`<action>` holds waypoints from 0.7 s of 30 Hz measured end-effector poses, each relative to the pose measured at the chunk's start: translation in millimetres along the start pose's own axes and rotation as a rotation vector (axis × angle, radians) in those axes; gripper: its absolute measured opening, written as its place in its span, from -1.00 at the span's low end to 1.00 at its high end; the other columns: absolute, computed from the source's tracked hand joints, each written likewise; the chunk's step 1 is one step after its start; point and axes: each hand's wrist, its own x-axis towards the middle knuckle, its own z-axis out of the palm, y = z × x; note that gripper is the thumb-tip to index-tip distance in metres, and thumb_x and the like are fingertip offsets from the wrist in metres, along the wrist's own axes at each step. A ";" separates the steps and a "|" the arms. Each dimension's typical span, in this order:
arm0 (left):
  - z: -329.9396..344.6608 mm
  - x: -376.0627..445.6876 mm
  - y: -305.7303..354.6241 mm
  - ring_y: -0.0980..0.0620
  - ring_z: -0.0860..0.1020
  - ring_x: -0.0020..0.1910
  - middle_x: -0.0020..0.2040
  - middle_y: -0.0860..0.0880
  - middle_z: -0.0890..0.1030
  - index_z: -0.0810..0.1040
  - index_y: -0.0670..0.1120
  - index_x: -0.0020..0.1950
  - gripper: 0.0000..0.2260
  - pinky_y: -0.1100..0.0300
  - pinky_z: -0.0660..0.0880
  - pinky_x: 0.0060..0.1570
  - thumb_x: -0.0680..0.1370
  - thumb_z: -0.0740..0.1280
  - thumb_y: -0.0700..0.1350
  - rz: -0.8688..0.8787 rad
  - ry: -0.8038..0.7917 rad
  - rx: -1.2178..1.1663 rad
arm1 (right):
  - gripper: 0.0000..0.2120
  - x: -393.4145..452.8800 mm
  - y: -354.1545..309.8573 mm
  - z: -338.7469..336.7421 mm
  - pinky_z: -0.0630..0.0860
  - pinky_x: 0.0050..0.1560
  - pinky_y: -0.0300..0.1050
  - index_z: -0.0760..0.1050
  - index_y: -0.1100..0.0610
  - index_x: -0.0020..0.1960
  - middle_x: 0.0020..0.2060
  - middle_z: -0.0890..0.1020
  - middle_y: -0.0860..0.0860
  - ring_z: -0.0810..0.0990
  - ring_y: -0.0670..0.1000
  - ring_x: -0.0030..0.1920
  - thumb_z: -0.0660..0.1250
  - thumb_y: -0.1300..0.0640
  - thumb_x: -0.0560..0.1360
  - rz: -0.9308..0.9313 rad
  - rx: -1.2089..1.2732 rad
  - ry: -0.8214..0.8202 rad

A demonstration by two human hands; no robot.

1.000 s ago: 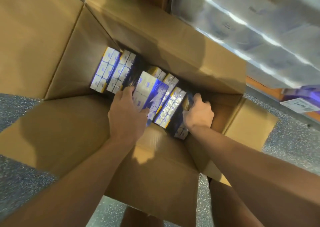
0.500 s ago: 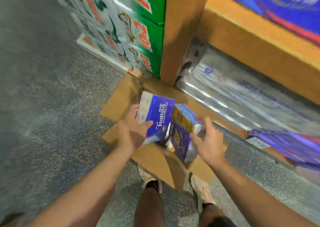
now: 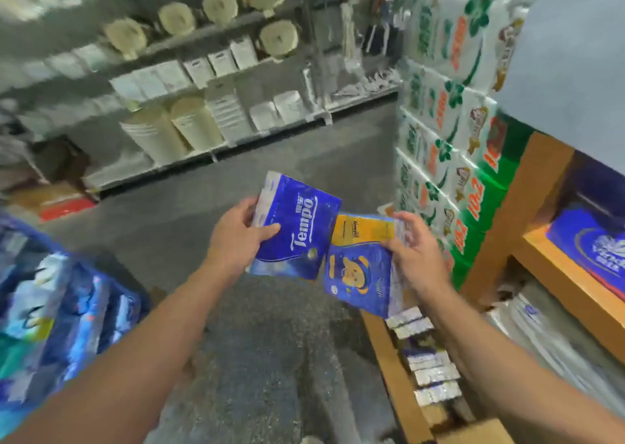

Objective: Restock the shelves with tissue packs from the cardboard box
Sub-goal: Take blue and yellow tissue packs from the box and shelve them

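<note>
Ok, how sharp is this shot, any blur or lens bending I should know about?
Head view: the blue Tempo tissue pack in the left hand is sharp enough to read; the blue-and-yellow bear-print tissue pack in the right hand is slightly soft. The grey back shelves are blurred. Wide-angle bending tilts the green-and-white stacked cartons.

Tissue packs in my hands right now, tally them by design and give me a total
Plain blue Tempo pack, in the left hand: 1
Blue and yellow pack with a cartoon bear, in the right hand: 1
Total: 2

More packs lie in the cardboard box below, too blurred to count.
</note>
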 end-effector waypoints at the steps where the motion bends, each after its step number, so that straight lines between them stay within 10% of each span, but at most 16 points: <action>1: -39.2 -16.7 13.8 0.11 0.67 -0.03 0.11 0.01 0.69 0.54 0.05 0.25 -0.51 0.00 0.59 0.13 0.38 0.52 -0.27 0.010 0.067 0.002 | -0.62 -2.2 -25.2 26.6 0.57 -0.14 -0.07 0.48 -0.10 0.12 -0.11 0.69 0.04 0.66 -0.03 -0.15 0.38 0.32 0.46 -0.027 0.032 -0.076; 9: -330.0 -199.6 64.5 -0.02 0.62 0.05 0.12 0.04 0.65 0.53 0.04 0.30 -0.47 0.14 0.55 0.12 0.33 0.50 0.02 0.075 0.706 0.291 | -0.68 -84.2 -193.2 269.7 0.43 -0.47 -0.34 0.39 0.05 0.27 -0.25 0.60 0.00 0.54 -0.20 -0.44 0.25 0.34 0.59 -0.180 0.329 -0.527; 15: -497.9 -382.7 40.7 0.02 0.57 -0.03 0.02 0.03 0.62 0.57 -0.04 0.29 -0.57 0.22 0.38 -0.09 0.43 0.50 -0.21 -0.024 1.060 0.459 | -0.63 -231.4 -280.2 470.3 0.51 -0.29 -0.24 0.34 0.01 0.24 -0.32 0.66 -0.09 0.57 -0.16 -0.35 0.23 0.39 0.56 -0.377 0.405 -0.836; 21: -641.0 -557.3 23.8 -0.06 0.63 0.05 0.10 0.01 0.68 0.57 0.02 0.28 -0.54 0.12 0.51 0.04 0.38 0.49 -0.11 -0.114 1.281 0.604 | -0.50 -426.5 -358.5 634.0 0.46 0.15 -0.21 0.31 0.05 0.37 0.17 0.55 0.05 0.55 -0.21 0.05 0.28 0.16 0.43 -0.707 0.491 -1.004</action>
